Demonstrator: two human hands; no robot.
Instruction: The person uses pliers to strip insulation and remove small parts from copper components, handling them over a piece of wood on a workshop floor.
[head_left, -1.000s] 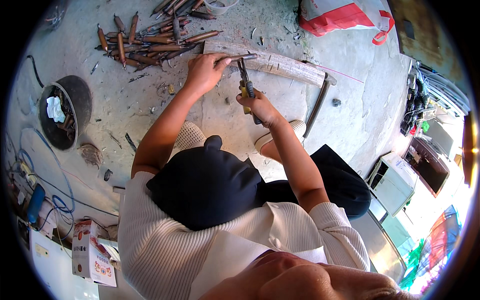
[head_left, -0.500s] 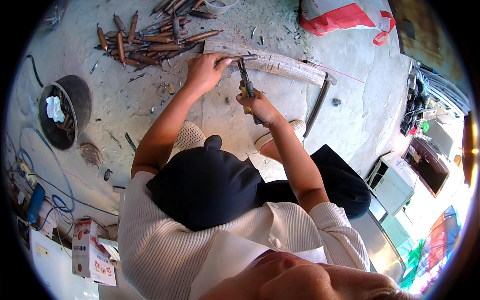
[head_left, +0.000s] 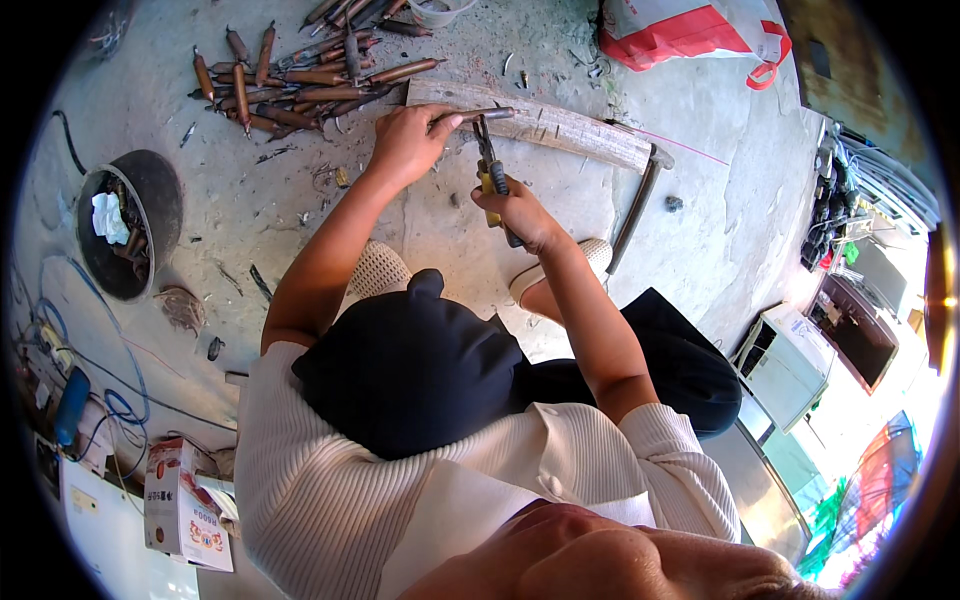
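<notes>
My left hand (head_left: pixel 412 140) is closed around one end of a brownish copper tube (head_left: pixel 490 114), holding it level over a wooden plank (head_left: pixel 560 136). In my right hand (head_left: pixel 522 213) is a pair of pliers (head_left: pixel 492 172) with yellow and black handles, fingers wrapped round them. The pliers' jaws meet the tube near its middle, to the right of my left fingers. Whether the jaws are fully closed on it is too small to tell. A pile of similar copper tubes (head_left: pixel 310 92) with narrowed ends lies on the floor beyond my left hand.
A hammer (head_left: pixel 638 205) leans against the plank's right end. At the left stands a black bucket (head_left: pixel 165 215) with tubes and a white cloth inside. A red and white bag (head_left: pixel 690 40) sits far right. Blue cable (head_left: pixel 95 290) and a cardboard box (head_left: pixel 180 505) lie lower left.
Almost nothing differs. Both hands, the tube and the pliers keep nearly the same place, with only a very slight shift of the pliers.
</notes>
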